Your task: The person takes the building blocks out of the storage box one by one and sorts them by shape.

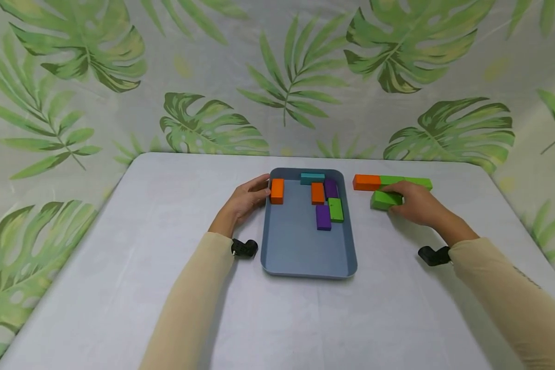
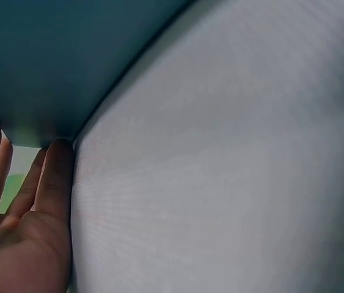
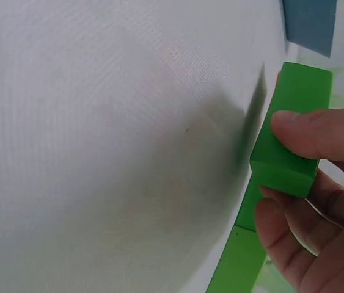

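My right hand (image 1: 416, 202) grips a green block (image 1: 383, 199) between thumb and fingers. The right wrist view shows that block (image 3: 291, 122) tilted, its lower edge off the cloth. Just behind it, an orange block (image 1: 367, 182) and green blocks (image 1: 411, 181) lie end to end in a row. My left hand (image 1: 247, 200) rests against the outer left wall of a blue-grey tray (image 1: 265, 241), fingers fairly straight. In the left wrist view its fingertips meet the tray wall (image 2: 68, 67). An orange block (image 1: 277, 191) stands inside the tray near those fingertips.
Toward the tray's upper right sit a teal block (image 1: 312, 178), another orange block (image 1: 317, 193), two purple blocks (image 1: 323, 218) and a green block (image 1: 335, 210). A white cloth (image 1: 305, 324) covers the table. Behind it hangs a leaf-patterned curtain (image 1: 300, 139).
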Available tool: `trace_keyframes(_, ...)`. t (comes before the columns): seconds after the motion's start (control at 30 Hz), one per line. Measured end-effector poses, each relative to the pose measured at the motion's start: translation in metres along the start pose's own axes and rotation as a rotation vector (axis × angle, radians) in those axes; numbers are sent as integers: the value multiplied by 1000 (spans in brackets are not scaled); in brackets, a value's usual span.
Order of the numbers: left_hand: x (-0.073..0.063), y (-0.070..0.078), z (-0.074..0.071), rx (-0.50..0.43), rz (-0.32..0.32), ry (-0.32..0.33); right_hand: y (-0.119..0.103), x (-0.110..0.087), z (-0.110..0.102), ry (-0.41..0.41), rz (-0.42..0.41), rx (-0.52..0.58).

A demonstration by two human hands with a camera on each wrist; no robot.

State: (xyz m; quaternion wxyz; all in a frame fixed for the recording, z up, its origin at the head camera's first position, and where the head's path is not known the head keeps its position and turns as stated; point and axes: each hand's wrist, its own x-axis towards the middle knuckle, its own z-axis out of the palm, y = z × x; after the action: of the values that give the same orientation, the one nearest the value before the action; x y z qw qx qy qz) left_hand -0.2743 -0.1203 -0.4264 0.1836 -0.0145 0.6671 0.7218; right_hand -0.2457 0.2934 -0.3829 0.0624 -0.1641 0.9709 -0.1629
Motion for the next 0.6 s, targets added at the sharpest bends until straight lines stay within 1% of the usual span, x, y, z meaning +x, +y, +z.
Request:
trace_keyframes(0.1,-1,2,1,5,-1,1,1,2,1,2,1,10)
trace_keyframes(0.3,-2,0,1,14,-3,17,3,6,7,3,-1,17)
trace_keyframes(0.47,-1,-1,1,4,-3,14,2,9,10,-11,27,32)
trace_keyframes(0.6,-1,0,1,6,0,10,0,10,10,3,44,54)
